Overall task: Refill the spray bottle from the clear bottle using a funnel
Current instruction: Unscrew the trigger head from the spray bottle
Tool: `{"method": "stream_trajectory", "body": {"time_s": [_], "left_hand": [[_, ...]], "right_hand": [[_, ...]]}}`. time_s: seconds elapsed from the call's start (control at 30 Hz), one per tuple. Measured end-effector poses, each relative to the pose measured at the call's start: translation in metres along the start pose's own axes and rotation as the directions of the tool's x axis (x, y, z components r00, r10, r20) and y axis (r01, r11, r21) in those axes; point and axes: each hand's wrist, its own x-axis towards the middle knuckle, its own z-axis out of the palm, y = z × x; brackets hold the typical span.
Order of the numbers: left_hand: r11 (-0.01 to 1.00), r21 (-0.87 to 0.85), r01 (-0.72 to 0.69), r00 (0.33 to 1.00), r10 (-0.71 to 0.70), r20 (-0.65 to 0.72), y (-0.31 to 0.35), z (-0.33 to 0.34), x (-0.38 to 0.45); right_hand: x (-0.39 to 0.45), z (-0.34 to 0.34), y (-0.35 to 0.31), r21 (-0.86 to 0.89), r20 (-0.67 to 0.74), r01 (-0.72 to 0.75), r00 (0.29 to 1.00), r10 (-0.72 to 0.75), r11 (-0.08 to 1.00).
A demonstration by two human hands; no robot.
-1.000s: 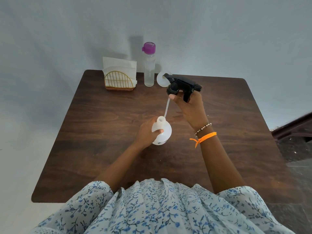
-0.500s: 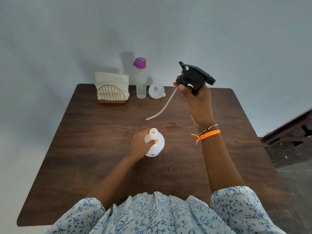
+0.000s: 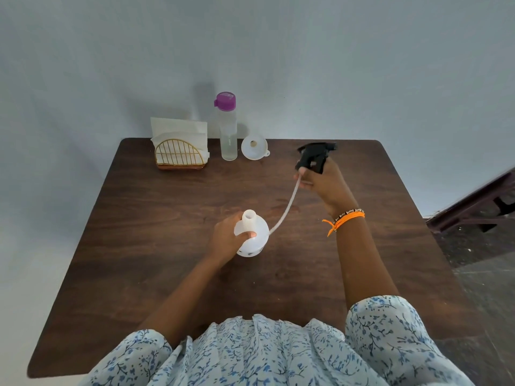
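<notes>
Spray bottle (image 3: 252,236): stood uncapped mid-table, gripped at the shoulder by the left hand (image 3: 227,238).
Change: the trigger head (image 3: 315,157), raised high half a second ago, has been lowered toward the table's right; the neck is left free for the funnel (image 3: 254,147).
Right hand (image 3: 324,185): fingers clamped around the head, dip tube (image 3: 284,210) trailing toward the bottle.
Clear bottle (image 3: 228,135): capped, at the back edge.

Dark brown wooden table (image 3: 156,246) fills frame centre. Along its upper edge: gold wire napkin holder (image 3: 179,156), clear purple-capped bottle (image 3: 228,129), white plastic funnel (image 3: 255,147). White round spray bottle body (image 3: 255,238) stands mid-table.
</notes>
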Motion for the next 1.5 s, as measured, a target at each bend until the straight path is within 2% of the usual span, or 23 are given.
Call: {"method": "stream_trajectory", "body": {"time_s": [0.2,0.3,0.4,0.67,0.77,0.9,1.03,1.33,1.5], "left_hand": [[1.0,0.024,-0.002,1.0,0.003,-0.007,-0.001,0.001,0.0],[0.999,0.029,-0.014,1.0,0.015,-0.016,-0.001,0.001,-0.002],[0.999,0.037,-0.008,1.0,0.009,-0.02,0.0,0.001,-0.002],[0.999,0.04,-0.004,1.0,0.005,-0.02,0.003,0.0,-0.001],[0.999,0.044,0.011,1.0,-0.01,-0.022,0.004,0.0,-0.001],[1.0,0.031,0.004,1.0,-0.003,-0.012,0.005,-0.001,-0.002],[0.999,0.036,0.013,1.0,-0.012,-0.015,0.007,-0.001,-0.003],[0.998,0.039,0.043,0.999,-0.043,-0.003,0.011,-0.002,-0.004],[1.0,0.027,0.006,0.998,-0.008,0.064,0.011,-0.009,-0.009]], "right_hand": [[0.006,0.009,0.049,-0.127,0.08,-0.297,0.948,0.309,0.946],[0.007,0.019,0.076,-0.102,0.054,-0.405,0.91,0.411,0.909],[0.013,0.026,0.101,-0.093,-0.014,-0.444,0.896,0.445,0.891],[0.017,0.031,0.134,-0.326,-0.163,-0.405,0.914,0.371,0.854],[0.011,0.03,0.134,-0.427,-0.178,-0.373,0.928,0.328,0.824],[0.006,0.031,0.137,-0.377,-0.22,-0.37,0.926,0.307,0.849],[0.002,0.03,0.14,-0.226,-0.275,-0.435,0.887,0.371,0.871],[0.006,0.023,0.145,-0.467,-0.267,-0.357,0.929,0.256,0.809],[0.009,0.025,0.14,-0.583,-0.286,-0.319,0.941,0.179,0.747]]}}
